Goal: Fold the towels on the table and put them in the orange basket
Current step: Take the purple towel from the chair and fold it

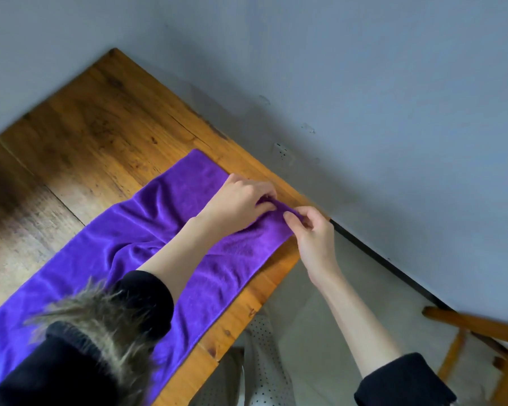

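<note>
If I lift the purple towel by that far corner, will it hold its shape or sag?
The towel will probably sag: it already lies in soft ripples on the table. Its plush pile likely grips well, as the left hand and right hand pinch it easily. Being long, its tail will likely drag.

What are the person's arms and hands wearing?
Both hands are bare: the left hand and the right hand have no gloves, rings or watch showing. Each arm has a black sleeve pushed up, leaving the forearms uncovered. The left sleeve has shaggy brownish fur trim.

Both hands' grip on purple towel (165, 230) corner
</note>
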